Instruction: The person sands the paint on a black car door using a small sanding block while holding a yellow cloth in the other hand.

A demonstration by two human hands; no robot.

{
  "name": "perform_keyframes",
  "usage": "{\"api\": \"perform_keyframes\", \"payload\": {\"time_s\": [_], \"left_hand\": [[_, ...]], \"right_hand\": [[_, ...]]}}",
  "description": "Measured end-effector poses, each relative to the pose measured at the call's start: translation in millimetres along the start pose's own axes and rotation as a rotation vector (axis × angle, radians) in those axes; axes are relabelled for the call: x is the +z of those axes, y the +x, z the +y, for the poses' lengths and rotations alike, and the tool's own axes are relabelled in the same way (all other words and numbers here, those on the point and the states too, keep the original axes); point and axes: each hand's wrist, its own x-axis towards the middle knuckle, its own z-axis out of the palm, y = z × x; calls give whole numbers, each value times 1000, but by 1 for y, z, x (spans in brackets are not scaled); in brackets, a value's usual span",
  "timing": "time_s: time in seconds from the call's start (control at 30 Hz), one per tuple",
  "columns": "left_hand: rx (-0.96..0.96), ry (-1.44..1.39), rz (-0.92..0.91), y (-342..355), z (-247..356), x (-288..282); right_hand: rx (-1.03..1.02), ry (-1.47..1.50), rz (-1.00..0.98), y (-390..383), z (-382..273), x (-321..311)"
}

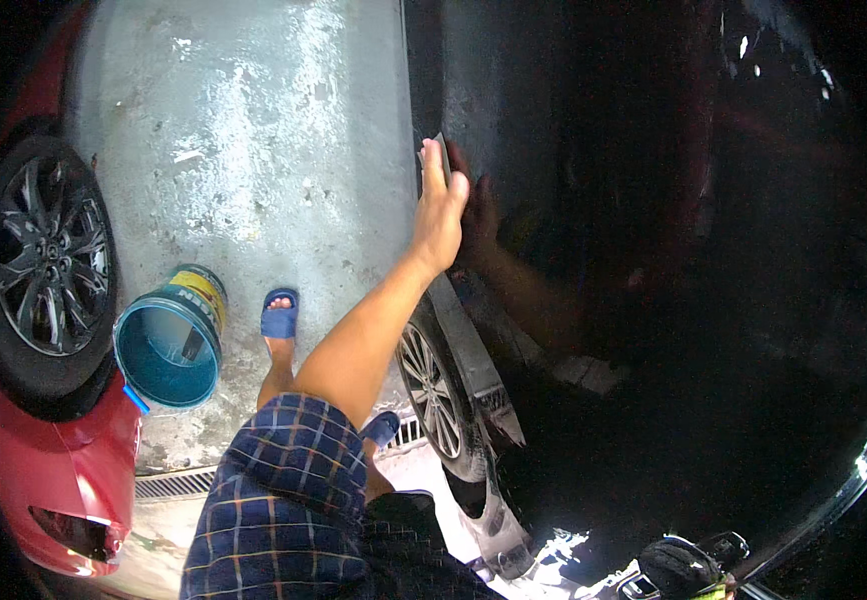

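Observation:
My left hand reaches out along the side of a dark, glossy car. Its fingers are pressed together around a thin grey sheet, of which only an edge shows past the fingers. The sheet lies against or very close to the car's edge; I cannot tell whether it touches. A dim reflection of the hand and forearm shows in the dark paint. My plaid sleeve covers the upper arm. My right hand is out of sight.
A turquoise bucket with some liquid and a dark item inside stands left of my sandalled foot. Beyond it is a red car with a black wheel. The dark car's wheel and a floor grate lie nearby.

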Motion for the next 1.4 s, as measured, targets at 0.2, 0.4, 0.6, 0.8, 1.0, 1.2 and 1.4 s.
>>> {"api": "perform_keyframes", "payload": {"time_s": [0.2, 0.4, 0.6, 0.8, 1.0, 1.2, 1.4], "left_hand": [[6, 45, -158, -79, -37, 0], [200, 301, 33, 213, -22, -67], [73, 178, -229, -47, -88, -22], [293, 261, -107, 122, -23, -36], [200, 111, -112, 38, -1, -2], [334, 201, -159, 57, 29, 3], [240, 39, -128, 104, 62, 1]], "right_hand": [[0, -5, -64, 14, 0, 0], [-16, -10, -42, 26, -1, 19], [-2, -2, -92, 38, 1, 10], [-2, 2, -59, 43, -3, 13], [9, -3, -51, 48, -4, 14], [23, -1, -54, 45, -1, 7], [31, 14, -10, 40, 2, 11]]}}
